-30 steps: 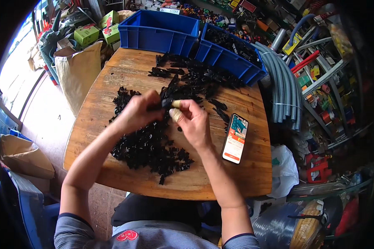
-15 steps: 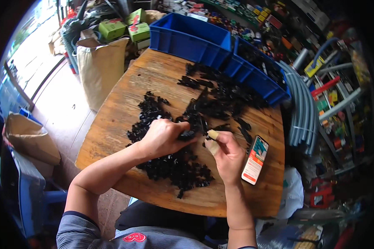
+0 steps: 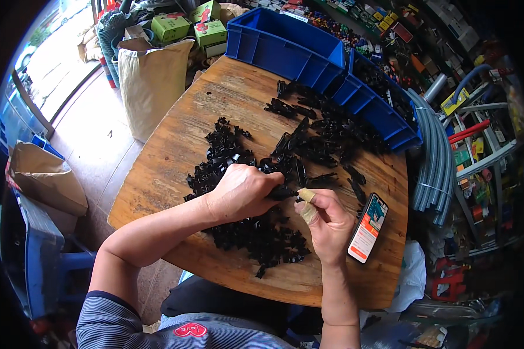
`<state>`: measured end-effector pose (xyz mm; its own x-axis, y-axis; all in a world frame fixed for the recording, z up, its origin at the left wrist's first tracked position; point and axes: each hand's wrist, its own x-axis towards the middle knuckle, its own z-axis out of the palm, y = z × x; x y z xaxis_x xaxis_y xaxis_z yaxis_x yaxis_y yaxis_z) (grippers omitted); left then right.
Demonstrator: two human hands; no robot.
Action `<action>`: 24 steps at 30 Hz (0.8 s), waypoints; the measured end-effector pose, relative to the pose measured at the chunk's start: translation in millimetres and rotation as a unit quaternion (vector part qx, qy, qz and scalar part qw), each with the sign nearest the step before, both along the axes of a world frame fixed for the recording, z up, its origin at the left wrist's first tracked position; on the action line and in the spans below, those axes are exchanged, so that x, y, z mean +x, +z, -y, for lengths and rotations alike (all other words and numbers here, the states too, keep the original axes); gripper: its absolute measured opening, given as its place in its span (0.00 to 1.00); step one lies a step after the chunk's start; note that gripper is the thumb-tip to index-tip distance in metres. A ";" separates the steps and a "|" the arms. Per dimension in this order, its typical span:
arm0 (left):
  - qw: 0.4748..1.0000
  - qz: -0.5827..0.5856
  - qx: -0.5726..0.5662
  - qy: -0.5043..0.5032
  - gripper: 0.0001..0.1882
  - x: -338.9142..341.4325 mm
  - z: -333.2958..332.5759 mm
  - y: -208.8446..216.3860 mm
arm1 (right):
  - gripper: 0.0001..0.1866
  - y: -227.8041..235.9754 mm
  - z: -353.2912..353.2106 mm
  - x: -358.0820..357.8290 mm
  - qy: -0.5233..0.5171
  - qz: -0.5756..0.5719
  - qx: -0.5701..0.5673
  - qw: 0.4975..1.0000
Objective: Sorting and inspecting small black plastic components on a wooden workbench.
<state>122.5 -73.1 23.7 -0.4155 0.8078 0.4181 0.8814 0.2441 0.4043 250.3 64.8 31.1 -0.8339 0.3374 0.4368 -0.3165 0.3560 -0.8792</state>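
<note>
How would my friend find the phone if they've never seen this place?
Find the wooden table, then look near its right edge. The phone lies just right of the person's right hand. Unlike the loose black pieces nearby, it is one smooth slab with a bright, lit screen.

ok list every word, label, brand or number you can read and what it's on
Nothing reads clearly enough to quote.
Phone screen: lines of text, too small.
Red heart on the shirt: marks, too blurred.
White label by the blue bin: too small.
Green boxes: print too small.
</note>
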 end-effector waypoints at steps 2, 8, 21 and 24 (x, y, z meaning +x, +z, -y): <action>1.000 -0.003 -0.011 0.002 0.14 0.3 0.0 -0.4 | 0.07 0.2 -0.4 -0.5 0.006 0.003 0.015 1.000; 0.999 -0.008 -0.045 -0.023 0.13 -0.8 2.3 5.0 | 0.08 2.2 -1.4 1.4 0.018 0.015 0.060 0.998; 0.998 0.041 -0.021 -0.030 0.14 3.0 -1.5 0.1 | 0.06 6.2 2.2 0.0 0.013 0.003 0.005 1.000; 0.999 0.041 -0.017 -0.030 0.14 3.4 -2.1 -2.4 | 0.05 7.0 -3.0 2.8 0.034 0.015 0.030 0.999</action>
<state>126.0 -71.0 21.3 -0.3981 0.8453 0.3563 0.8587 0.2067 0.4688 253.2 67.8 38.1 -0.8669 0.2530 0.4295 -0.3161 0.3871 -0.8662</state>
